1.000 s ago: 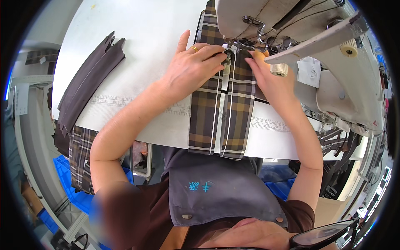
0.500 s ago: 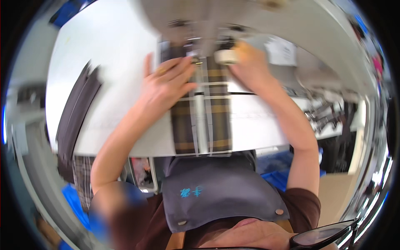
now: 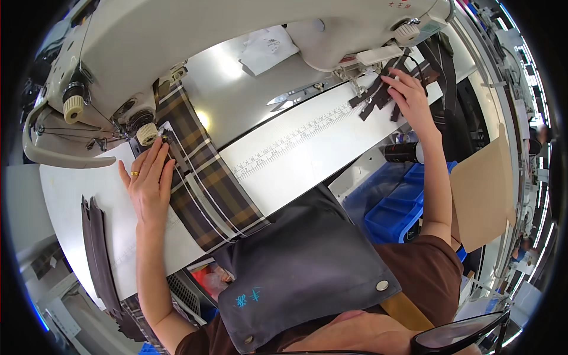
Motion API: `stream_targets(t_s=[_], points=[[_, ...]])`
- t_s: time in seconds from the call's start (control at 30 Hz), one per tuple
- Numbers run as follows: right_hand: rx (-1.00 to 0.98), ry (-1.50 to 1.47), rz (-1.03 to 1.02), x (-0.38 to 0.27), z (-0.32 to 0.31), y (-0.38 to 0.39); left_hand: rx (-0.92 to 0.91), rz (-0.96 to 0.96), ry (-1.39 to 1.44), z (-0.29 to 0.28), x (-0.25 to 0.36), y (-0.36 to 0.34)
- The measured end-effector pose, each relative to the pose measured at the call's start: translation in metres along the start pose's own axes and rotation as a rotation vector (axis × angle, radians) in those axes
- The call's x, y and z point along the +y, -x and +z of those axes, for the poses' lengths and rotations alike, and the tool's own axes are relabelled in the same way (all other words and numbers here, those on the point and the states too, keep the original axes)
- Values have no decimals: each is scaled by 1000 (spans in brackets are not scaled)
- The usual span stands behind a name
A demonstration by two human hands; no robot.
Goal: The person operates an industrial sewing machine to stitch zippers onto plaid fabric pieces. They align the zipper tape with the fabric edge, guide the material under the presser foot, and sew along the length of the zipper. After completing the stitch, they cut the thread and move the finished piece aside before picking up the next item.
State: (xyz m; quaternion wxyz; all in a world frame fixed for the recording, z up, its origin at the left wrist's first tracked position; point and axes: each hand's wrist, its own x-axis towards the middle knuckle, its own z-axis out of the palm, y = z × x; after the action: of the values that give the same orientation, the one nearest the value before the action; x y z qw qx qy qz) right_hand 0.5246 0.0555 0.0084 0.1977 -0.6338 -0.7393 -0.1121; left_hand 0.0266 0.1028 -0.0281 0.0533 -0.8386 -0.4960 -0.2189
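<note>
Left hand lies flat, little finger apart, against the plaid panel beneath the sewing machine. Panel judged light, limp, best held by its long edges; woven, oblong, white-lined down the middle. Right hand: fingers partly spread at dark narrow strips; pinch cannot be confirmed.

The plaid fabric is brown, black and white.
</note>
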Motion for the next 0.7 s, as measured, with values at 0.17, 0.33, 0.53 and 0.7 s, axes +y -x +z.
stream_targets(t_s=[0.17,0.33,0.53,0.7], points=[[-53,29,-274,26,16,-19,-19,-10,22,-3,2,-1],[24,-314,-198,-60,-24,-11,-16,165,351,-19,36,-3],[121,-615,-714,-185,-4,-8,-964,-299,1587,-53,124,-13],[203,-451,-742,-197,36,-52,-855,-527,1699,-57,109,33]])
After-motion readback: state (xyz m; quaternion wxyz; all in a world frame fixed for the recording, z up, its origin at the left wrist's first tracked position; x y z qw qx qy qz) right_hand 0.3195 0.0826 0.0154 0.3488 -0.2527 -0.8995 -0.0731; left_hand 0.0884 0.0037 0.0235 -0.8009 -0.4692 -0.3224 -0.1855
